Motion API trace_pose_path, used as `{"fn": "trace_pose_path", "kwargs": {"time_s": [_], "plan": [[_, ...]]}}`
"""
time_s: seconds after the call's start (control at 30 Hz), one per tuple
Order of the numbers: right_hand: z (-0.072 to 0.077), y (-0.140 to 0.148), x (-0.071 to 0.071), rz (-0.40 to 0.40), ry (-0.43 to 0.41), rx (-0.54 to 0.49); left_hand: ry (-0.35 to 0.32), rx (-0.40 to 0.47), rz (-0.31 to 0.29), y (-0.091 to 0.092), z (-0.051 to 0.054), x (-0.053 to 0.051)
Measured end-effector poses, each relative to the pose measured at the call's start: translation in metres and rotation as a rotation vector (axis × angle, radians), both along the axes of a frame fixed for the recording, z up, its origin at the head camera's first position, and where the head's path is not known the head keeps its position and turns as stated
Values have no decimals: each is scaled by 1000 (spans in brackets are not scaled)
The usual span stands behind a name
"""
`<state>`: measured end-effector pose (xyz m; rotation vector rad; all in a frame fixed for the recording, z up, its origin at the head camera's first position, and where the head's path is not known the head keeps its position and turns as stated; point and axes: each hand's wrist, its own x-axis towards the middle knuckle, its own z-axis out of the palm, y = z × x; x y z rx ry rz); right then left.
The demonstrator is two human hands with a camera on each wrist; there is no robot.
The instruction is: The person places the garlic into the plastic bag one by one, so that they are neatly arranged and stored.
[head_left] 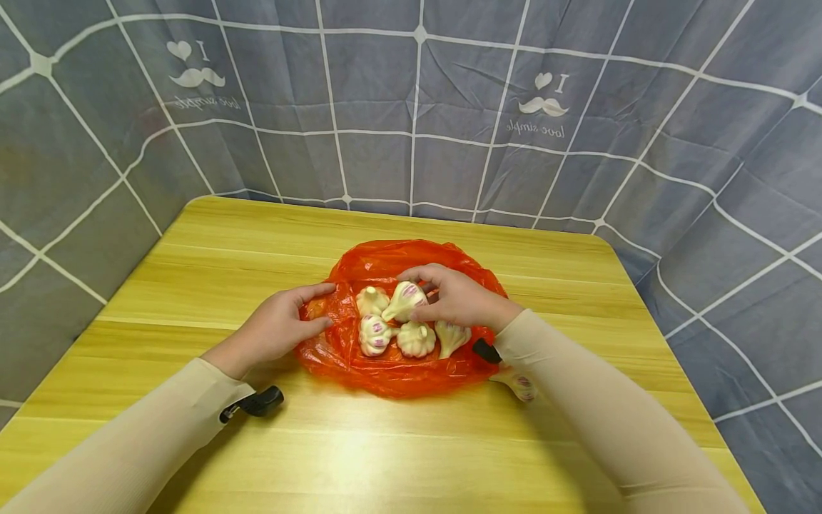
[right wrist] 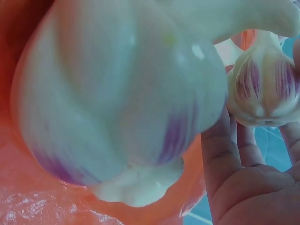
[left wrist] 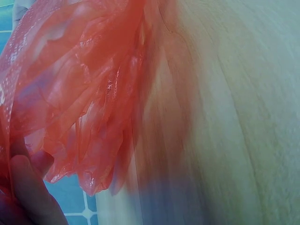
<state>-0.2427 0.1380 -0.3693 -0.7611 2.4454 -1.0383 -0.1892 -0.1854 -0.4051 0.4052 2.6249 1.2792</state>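
A thin red plastic bag (head_left: 411,255) lies spread on the wooden table with several garlic bulbs on it. My left hand (head_left: 272,328) pinches the bag's left edge; in the left wrist view the bag (left wrist: 79,93) hangs in folds beside my fingers (left wrist: 30,185). At the bag's middle, my right hand (head_left: 459,296) holds a white garlic bulb (head_left: 407,300) with purple streaks between thumb and fingers. Around it lie bulbs at the upper left (head_left: 371,301), lower left (head_left: 374,335), front (head_left: 416,340) and right (head_left: 452,337). A near bulb (right wrist: 117,89) fills the right wrist view.
One more garlic bulb (head_left: 519,384) lies on the table (head_left: 347,457) beside the bag, partly behind my right sleeve (head_left: 578,400). A grey checked curtain (head_left: 379,86) surrounds the table's back and sides. Black wrist straps (head_left: 257,403) stick out under the sleeves.
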Motion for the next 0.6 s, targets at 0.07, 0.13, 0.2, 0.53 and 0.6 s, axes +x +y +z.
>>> {"fn": "trace_pose_path", "kwargs": {"time_s": [0.07, 0.13, 0.2, 0.53, 0.6], "plan": [[0, 0, 0, -2, 11, 9, 3, -4, 0, 0, 0, 0], [-1, 0, 0, -4, 24, 16, 6, -6, 0, 0, 0, 0], [-1, -1, 1, -1, 35, 18, 9, -8, 0, 0, 0, 0], [-4, -4, 2, 6, 65, 17, -7, 10, 1, 0, -2, -1], [-6, -4, 2, 10, 68, 14, -14, 23, 2, -1, -2, -1]]}}
